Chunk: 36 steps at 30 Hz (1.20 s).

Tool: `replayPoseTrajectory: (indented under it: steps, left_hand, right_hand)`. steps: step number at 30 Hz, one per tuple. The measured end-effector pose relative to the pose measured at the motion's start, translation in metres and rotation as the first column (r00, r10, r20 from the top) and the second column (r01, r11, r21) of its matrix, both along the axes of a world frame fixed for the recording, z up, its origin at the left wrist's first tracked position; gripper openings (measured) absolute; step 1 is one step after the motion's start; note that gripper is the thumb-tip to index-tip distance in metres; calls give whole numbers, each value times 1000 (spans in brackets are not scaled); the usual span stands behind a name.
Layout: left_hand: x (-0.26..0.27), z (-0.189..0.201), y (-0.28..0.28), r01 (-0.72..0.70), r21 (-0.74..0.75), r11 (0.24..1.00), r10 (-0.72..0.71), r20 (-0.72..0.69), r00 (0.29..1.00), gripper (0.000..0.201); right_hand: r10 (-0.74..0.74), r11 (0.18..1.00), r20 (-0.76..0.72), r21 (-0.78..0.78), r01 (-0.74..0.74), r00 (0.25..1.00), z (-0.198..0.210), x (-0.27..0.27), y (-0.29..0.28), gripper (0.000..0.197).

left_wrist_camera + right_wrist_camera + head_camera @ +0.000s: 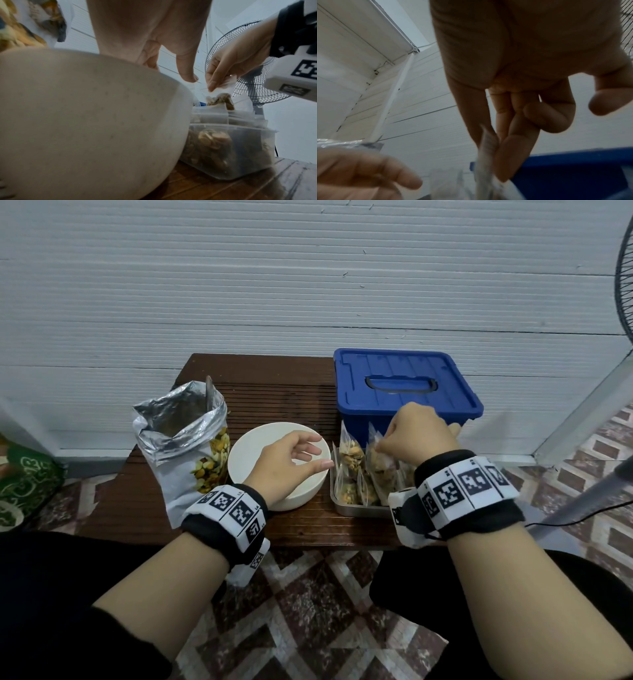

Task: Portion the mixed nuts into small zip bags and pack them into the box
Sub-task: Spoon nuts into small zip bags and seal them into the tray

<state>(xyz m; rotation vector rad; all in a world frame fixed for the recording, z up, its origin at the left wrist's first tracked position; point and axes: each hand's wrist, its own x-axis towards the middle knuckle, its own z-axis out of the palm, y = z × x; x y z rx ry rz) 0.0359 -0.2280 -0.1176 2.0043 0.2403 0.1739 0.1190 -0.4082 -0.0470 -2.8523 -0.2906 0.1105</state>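
An open foil bag of mixed nuts (178, 446) stands at the table's left. My left hand (308, 457) hovers over the white bowl (253, 446), fingers loose and holding nothing; the same hand (185, 67) shows above the bowl's rim (85, 121). My right hand (382, 448) pinches the top of a filled small zip bag (380, 470) that stands among several filled bags in a clear tray (356, 510). The pinch on the zip bag's top strip (486, 148) shows in the right wrist view. Behind the tray sits the blue box (404, 392), lid on.
A spoon handle (208, 392) sticks out of the foil bag. A standing fan (248, 75) is off to the right, its pole (582, 501) near the table's right corner. A white panelled wall backs the table. Patterned floor tiles lie below.
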Motion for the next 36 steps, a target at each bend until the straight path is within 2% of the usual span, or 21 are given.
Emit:
replayPoseTrajectory:
  steps: [4,14,19,22,24,28,32,36]
  left_hand:
    - [-1,0,1,-1,6,1000,1,-3,1000,44]
    - [-3,-1,5,-6,7,1000,6,-21,1000,42]
    - [-4,0,9,-18,31,999,18,-16,1000,37]
    - [-3,1,22,-58,127,990,62,-30,998,28]
    - [-2,1,31,-45,226,973,71,-110,991,32]
    - [3,-6,35,115,395,912,16,-312,950,60]
    - [16,-14,26,257,428,866,-46,-444,895,77]
    - [26,-18,19,220,455,863,15,-457,889,79]
  right_hand:
    - [6,1000,-11,-12,-6,1000,-6,-2,6,34]
    - [22,998,7,-58,-21,1000,-12,-6,12,28]
    - [42,999,-63,10,-41,997,-7,-4,8,45]
    - [34,996,-54,79,-30,998,-2,-4,7,52]
    - [32,992,-43,127,-27,999,3,-6,6,48]
    - [53,966,5,254,-53,999,8,-9,11,33]
    - [93,938,-42,340,-73,995,6,-6,14,27]
    - [153,910,-74,400,-112,985,1,-3,14,18]
